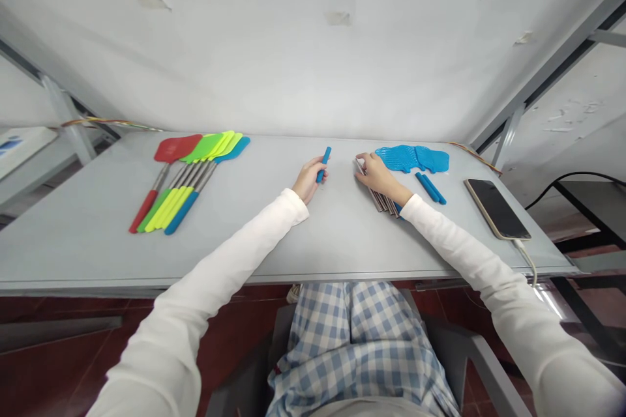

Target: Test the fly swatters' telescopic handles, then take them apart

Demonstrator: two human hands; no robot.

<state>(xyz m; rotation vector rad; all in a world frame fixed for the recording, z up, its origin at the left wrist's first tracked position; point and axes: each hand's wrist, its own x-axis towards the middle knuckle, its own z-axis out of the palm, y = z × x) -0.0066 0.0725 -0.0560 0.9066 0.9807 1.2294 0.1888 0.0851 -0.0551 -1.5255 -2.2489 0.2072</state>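
My left hand (310,178) is closed round a blue handle (323,165), held tilted above the middle of the table. To the right, my right hand (379,177) pinches the upper end of a metal tube (360,165). Several more metal tubes (384,201) lie side by side under that hand, and a bit of blue shows beneath the wrist. Just beyond my right hand is a pile of flat blue ribbed pieces (412,158). Two loose blue handles (431,188) lie side by side to the right of my wrist.
At the left of the grey table (274,234) lie several spatula-like tools (190,176) in red, green, yellow and blue, fanned out. A phone (497,208) with a white cable lies near the right edge. A white wall rises behind, with wires along the back corners.
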